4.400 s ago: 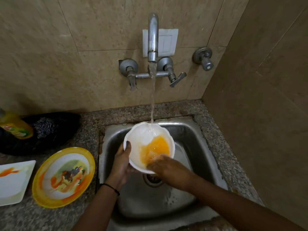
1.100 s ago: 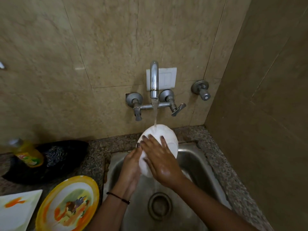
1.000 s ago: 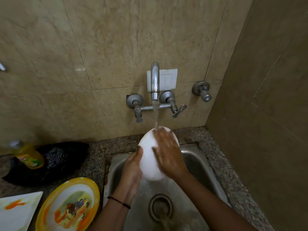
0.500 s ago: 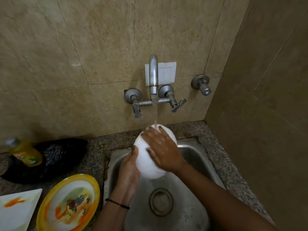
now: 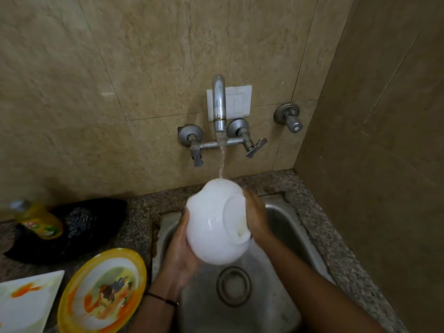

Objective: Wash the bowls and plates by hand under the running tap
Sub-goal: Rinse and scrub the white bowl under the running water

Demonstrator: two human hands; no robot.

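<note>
Sliding off the back of the white bowl (image 5: pixel 211 227), where it lay spread half a second ago, the right hand (image 5: pixel 255 217) now sits at the bowl's right flank, so the round foot ring is bare and faces the camera. Its fingers lie stretched along the side, blurred, pressing rather than wrapping.

Nearest on the left, a white square plate (image 5: pixel 26 301) smeared with orange lies on the granite counter (image 5: pixel 141 212), and just beside it a yellow-rimmed plate (image 5: pixel 103 292) carries food scraps and orange streaks. A black wrist band (image 5: pixel 163 299) circles the left forearm. The round drain (image 5: pixel 233 286) lies in the floor of the steel sink (image 5: pixel 286 222), below the bowl.

The left hand (image 5: pixel 180 248) cups the bowl from below and from the left, fingers curled under it and the thumb up by the rim. The bowl is held above the basin, turned bottom-up and tilted.

Further back on the counter, a yellow dish-soap bottle (image 5: pixel 39 221) and a steel scrubber (image 5: pixel 78 221) rest on a black tray (image 5: pixel 105 212).

At the wall, the tap spout (image 5: pixel 218 102) runs — its water stream (image 5: pixel 222 162) lands on the bowl's far upper edge — with a white switch plate (image 5: pixel 239 102) behind it and a separate wall valve (image 5: pixel 290 117) to the right.
</note>
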